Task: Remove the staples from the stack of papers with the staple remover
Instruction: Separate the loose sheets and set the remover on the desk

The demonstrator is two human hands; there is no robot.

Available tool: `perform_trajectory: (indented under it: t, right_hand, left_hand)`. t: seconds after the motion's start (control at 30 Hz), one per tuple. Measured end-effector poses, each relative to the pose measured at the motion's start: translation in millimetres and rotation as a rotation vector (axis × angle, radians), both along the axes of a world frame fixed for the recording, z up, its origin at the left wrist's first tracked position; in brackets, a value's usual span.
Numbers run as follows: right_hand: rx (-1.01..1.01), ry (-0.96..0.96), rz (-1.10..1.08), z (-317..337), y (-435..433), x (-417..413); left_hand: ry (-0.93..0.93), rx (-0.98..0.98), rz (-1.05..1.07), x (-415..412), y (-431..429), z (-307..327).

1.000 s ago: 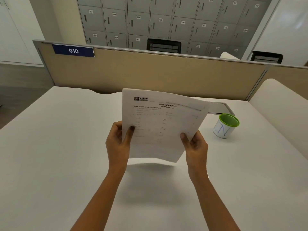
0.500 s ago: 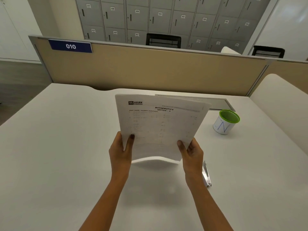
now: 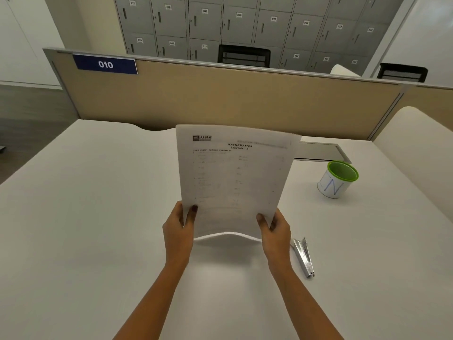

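A stack of printed papers (image 3: 235,177), headed "Mathematics", stands tilted up above the white desk (image 3: 85,217). My left hand (image 3: 177,229) grips its lower left edge, thumb on the front. My right hand (image 3: 275,229) grips the lower right edge the same way. The bottom edge bows upward between the two hands. A metal staple remover (image 3: 304,257) lies flat on the desk just right of my right wrist, untouched. No staple is visible on the papers.
A white cup with a green rim (image 3: 337,179) stands on the desk at the right. A beige partition (image 3: 220,94) with a blue "010" label closes the far edge. A grey cable tray (image 3: 318,150) lies behind the papers.
The view has tilted down and the papers sit slightly lower and more upright. The staple remover has come into sight beside my right wrist. Both hands keep their grip.
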State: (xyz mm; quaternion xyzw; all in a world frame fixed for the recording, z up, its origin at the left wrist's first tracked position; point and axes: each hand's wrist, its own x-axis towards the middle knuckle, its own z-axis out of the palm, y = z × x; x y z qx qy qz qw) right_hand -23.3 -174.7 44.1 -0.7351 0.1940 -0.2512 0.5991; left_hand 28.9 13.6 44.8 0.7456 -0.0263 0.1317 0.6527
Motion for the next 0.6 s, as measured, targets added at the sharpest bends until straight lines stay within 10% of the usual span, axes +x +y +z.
perform_trajectory:
  t: [0.6]
  right_hand:
    - [-0.152, 0.085, -0.017, 15, 13, 121]
  left_hand:
    - [0.074, 0.038, 0.15, 127, 5, 14]
